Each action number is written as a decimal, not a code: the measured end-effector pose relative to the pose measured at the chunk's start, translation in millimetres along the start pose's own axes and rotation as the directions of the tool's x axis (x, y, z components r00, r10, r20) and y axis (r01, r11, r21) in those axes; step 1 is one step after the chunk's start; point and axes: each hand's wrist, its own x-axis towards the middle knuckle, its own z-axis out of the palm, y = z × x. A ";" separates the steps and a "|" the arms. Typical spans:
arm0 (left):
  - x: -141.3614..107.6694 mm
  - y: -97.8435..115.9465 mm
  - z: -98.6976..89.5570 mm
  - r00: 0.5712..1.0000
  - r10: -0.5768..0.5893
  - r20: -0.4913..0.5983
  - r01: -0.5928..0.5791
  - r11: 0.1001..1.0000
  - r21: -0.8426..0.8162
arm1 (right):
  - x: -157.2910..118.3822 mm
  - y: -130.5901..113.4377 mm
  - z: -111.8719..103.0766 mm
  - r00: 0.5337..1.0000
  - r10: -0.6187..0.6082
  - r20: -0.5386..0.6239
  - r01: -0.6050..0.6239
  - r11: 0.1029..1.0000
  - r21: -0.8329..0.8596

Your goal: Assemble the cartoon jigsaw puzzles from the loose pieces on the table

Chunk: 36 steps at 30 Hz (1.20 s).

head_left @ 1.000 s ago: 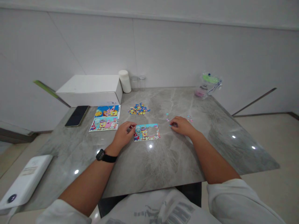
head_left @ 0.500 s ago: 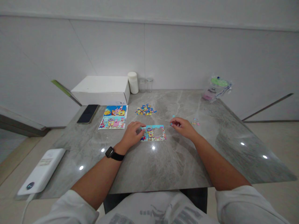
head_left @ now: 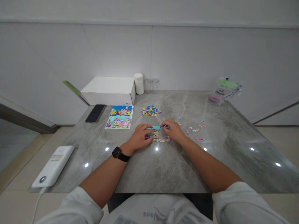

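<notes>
A partly assembled jigsaw puzzle (head_left: 161, 139) with bright cartoon figures lies flat on the table in front of me. My left hand (head_left: 140, 136) rests over its left side, thumb and fingers apart and touching the puzzle. At the puzzle's upper right, my right hand (head_left: 172, 130) is closed in a pinch on a small blue puzzle piece (head_left: 166, 127), mostly covered by the fingers. Loose pieces are scattered to the right, among them white puzzle pieces (head_left: 194, 129) and pink puzzle pieces (head_left: 199, 139). Beyond the puzzle sits a heap of colourful puzzle pieces (head_left: 150, 110).
A printed picture sheet (head_left: 119, 117) and a phone (head_left: 95, 113) lie on the left. Behind them stand a white box (head_left: 108, 90), a white bottle (head_left: 139, 84) and two clear jars (head_left: 151, 86). A plastic bag (head_left: 224, 90) sits back right; a white power bank (head_left: 53, 166) lies front left.
My right hand has moved left from beside the puzzle onto its upper right part, uncovering loose pieces on the table. My left hand stays at the puzzle's left side. The view has shifted slightly.
</notes>
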 end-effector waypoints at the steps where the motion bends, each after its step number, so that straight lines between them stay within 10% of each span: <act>1: 0.0 1.1 0.1 1.000 0.007 0.009 -0.007 1.000 0.006 | -0.8 1.0 2.5 1.000 -0.002 0.005 0.002 1.000 -0.006; 36: 1.6 6.1 3.9 0.993 0.022 0.114 -0.029 0.998 0.061 | -12.7 -13.3 5.4 0.992 -0.050 0.114 0.085 0.943 -0.322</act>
